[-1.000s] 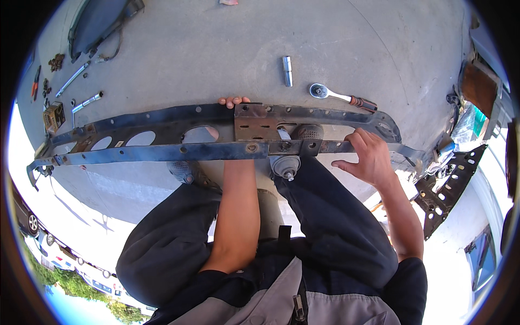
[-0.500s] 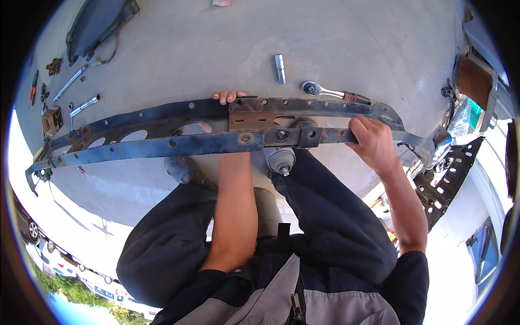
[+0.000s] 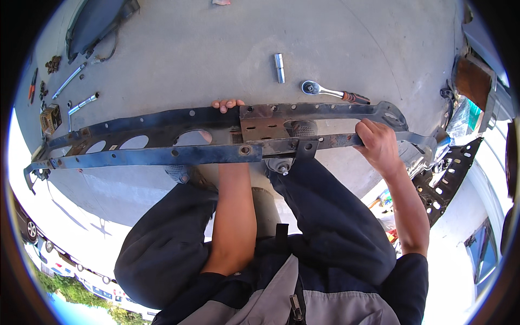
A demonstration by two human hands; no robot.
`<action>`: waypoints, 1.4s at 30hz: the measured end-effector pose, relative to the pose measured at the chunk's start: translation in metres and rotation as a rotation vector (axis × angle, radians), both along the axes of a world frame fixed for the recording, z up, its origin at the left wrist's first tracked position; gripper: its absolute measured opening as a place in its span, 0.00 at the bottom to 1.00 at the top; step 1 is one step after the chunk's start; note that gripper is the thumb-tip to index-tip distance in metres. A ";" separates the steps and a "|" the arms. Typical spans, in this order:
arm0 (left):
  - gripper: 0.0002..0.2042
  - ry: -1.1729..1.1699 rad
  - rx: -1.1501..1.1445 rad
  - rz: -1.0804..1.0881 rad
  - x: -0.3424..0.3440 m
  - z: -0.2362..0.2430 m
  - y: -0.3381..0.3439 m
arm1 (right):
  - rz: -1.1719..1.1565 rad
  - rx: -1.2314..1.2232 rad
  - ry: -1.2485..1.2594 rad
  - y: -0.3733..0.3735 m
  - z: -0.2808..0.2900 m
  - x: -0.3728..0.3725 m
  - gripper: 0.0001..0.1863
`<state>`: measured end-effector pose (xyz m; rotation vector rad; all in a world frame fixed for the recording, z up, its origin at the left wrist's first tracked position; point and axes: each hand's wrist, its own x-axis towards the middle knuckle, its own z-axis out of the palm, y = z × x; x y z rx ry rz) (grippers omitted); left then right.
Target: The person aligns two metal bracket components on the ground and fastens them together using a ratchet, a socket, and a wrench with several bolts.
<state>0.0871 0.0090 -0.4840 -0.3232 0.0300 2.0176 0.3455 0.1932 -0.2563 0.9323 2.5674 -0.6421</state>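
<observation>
A long dark metal beam [image 3: 122, 154], with large oval cut-outs and bolt holes, lies across in front of my knees. Its left part meets a rusty right section [image 3: 265, 129] near the middle. My left hand [image 3: 227, 105] comes up from beneath, its fingers curled over the far rail; the palm is mostly hidden by the beam. My right hand [image 3: 376, 142] is closed round the right section's near rail, knuckles up. A grey round mount with a threaded stud [image 3: 280, 166] sits under the near rail by my right knee, partly covered by a bracket [image 3: 307, 149].
On the concrete floor beyond lie a socket [image 3: 279, 67] and a ratchet [image 3: 333, 93]. Bars [image 3: 69, 81], red-handled pliers [image 3: 33, 86] and a small box [image 3: 51, 119] are at the left. A perforated black panel [image 3: 447, 176] and plastic-wrapped items [image 3: 467, 119] stand at the right.
The right section has tilted and shifted slightly rightward and toward me against the left part, covering more of the mount. My right hand moved with it; my left hand stayed nearly in place.
</observation>
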 end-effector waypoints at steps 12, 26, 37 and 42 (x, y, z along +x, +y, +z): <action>0.23 0.052 -0.066 0.018 -0.001 -0.002 0.004 | -0.010 -0.097 0.078 0.001 0.001 0.002 0.22; 0.11 0.002 -0.186 -0.021 0.002 0.026 0.012 | 0.092 -0.074 0.017 0.034 0.005 -0.024 0.23; 0.11 0.063 -0.241 -0.005 0.006 0.034 0.012 | 0.008 -0.150 -0.003 0.003 0.001 -0.026 0.23; 0.11 0.019 -0.358 -0.020 0.005 0.034 0.007 | 0.079 -0.096 0.001 0.026 -0.003 -0.034 0.21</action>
